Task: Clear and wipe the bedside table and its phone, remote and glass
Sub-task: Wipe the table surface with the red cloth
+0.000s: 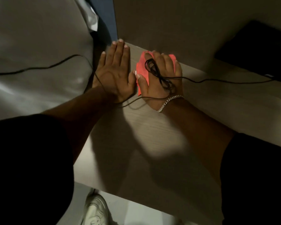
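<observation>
The light wooden bedside table (152,135) fills the middle of the view. My left hand (113,72) lies flat and open on its far left corner, fingers together, holding nothing. My right hand (162,77) presses flat on a red-orange cloth (140,67) near the table's back edge, beside the left hand. A thin black cable (159,73) is bundled in loops over the back of my right hand, and its ends trail off to both sides. No phone, remote or glass is visible.
A bed with white sheets (31,46) lies left of the table, with the cable running across it. A black flat object (258,51) sits at the far right by the wall. A white shoe (96,208) stands on the floor below the table's front edge.
</observation>
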